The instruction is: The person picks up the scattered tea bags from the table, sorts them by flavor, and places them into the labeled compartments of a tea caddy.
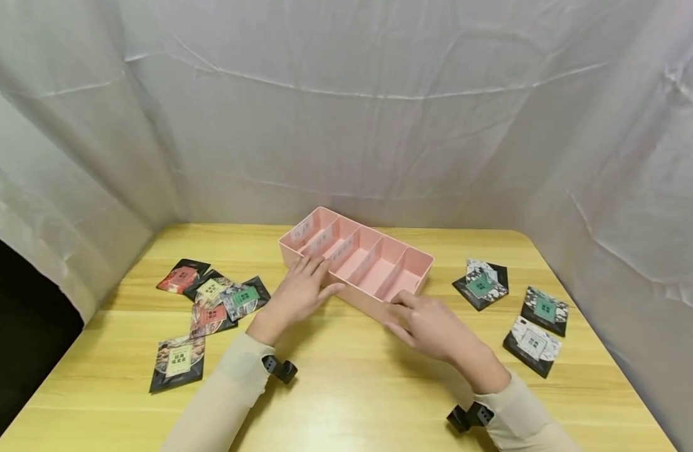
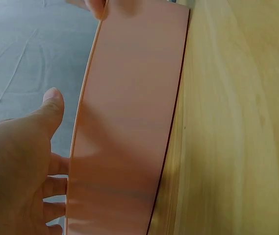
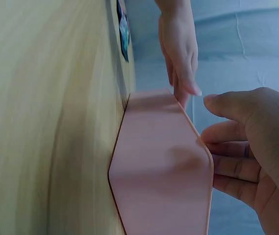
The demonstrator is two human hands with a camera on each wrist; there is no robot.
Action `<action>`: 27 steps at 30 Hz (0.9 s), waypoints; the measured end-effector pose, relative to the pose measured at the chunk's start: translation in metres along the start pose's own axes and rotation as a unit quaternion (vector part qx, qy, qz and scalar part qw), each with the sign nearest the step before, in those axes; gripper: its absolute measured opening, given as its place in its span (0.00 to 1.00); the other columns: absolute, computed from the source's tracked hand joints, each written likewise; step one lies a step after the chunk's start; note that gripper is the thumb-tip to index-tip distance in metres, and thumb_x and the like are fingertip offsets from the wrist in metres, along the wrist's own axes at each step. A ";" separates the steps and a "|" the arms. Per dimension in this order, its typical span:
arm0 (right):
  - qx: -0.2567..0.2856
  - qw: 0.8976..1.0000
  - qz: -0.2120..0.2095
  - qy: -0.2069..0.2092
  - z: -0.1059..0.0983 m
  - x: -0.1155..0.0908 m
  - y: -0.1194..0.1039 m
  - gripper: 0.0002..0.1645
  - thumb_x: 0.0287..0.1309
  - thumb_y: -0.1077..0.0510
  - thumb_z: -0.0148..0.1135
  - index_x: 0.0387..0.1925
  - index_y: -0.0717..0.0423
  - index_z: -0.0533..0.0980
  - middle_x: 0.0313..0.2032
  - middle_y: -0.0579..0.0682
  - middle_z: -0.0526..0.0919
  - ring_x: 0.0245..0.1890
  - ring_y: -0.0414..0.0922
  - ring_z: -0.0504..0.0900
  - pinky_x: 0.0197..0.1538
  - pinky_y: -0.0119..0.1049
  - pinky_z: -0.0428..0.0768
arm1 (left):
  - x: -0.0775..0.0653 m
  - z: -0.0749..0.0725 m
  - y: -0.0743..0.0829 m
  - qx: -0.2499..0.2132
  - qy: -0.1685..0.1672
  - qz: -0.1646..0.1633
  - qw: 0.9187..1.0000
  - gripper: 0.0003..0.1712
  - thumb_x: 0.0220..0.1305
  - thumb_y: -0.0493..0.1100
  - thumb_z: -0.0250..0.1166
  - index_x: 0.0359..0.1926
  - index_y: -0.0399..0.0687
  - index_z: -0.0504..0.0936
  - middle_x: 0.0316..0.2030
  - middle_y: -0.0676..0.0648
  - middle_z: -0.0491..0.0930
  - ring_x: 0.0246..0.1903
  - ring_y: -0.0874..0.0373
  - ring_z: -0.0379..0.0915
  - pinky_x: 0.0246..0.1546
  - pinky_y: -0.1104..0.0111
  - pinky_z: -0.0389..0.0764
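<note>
A pink box with a row of open compartments (image 1: pixel 360 303) stands slantwise on the table, white printed labels on several of its dividers. At its front rim, my left hand (image 1: pixel 299 292) rests with its fingers laid over the edge; the left wrist view shows the thumb spread away from the wall. My right hand (image 1: pixel 435 325) grips the rim near the front right corner, its fingers bent over the edge. In the right wrist view its thumb stands off the wall, and some fingertips are hidden behind the rim. No packets show in the compartments.
Several flat black packets with red, yellow and green labels lie at the left, some overlapping, including a yellow-labelled packet (image 1: pixel 179 362). At the right lie more packets with green or white labels, such as a white-labelled packet (image 1: pixel 532 344). A grey curtain (image 1: pixel 346 138) hangs behind the table.
</note>
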State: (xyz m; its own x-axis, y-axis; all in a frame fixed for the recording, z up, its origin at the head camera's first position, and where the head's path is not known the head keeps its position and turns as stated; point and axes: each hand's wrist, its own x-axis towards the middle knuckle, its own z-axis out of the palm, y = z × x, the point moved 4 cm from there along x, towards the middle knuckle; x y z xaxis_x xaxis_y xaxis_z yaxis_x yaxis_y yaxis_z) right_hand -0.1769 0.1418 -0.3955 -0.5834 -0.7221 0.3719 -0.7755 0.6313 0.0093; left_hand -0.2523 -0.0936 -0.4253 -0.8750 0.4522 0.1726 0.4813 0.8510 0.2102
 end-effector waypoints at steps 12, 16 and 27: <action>0.032 0.998 -0.046 0.005 0.003 0.002 -0.030 0.18 0.65 0.45 0.60 0.40 0.55 0.83 0.38 0.45 0.78 0.28 0.38 0.77 0.32 0.34 0.81 | -0.002 0.001 0.023 0.014 0.032 0.019 0.999 0.44 0.72 0.66 0.46 0.69 0.33 0.64 0.67 0.33 0.64 0.69 0.36 0.54 0.71 0.48 0.50; 0.042 0.998 -0.052 -0.008 0.001 0.003 -0.038 0.19 0.67 0.43 0.58 0.41 0.54 0.83 0.39 0.44 0.78 0.29 0.38 0.77 0.34 0.35 0.81 | -0.002 0.002 0.030 0.023 0.041 0.037 0.998 0.42 0.72 0.66 0.47 0.70 0.36 0.64 0.65 0.36 0.67 0.68 0.36 0.55 0.71 0.47 0.51; 0.071 0.992 -0.091 -0.044 -0.006 0.009 -0.050 0.19 0.69 0.43 0.56 0.45 0.51 0.83 0.45 0.44 0.82 0.44 0.40 0.82 0.48 0.36 0.82 | -0.015 0.000 0.026 -0.009 0.008 0.048 0.999 0.34 0.74 0.59 0.49 0.69 0.41 0.68 0.68 0.39 0.66 0.71 0.38 0.48 0.72 0.46 0.43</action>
State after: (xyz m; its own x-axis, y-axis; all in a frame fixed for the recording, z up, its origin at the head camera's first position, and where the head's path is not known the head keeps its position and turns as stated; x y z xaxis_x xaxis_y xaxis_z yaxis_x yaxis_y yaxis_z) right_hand -0.1418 0.1056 -0.3873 -0.4450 -0.8464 0.2925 -0.8923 0.4467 -0.0649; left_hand -0.2266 -0.0783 -0.4228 -0.8244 0.5261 0.2087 0.5631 0.7996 0.2085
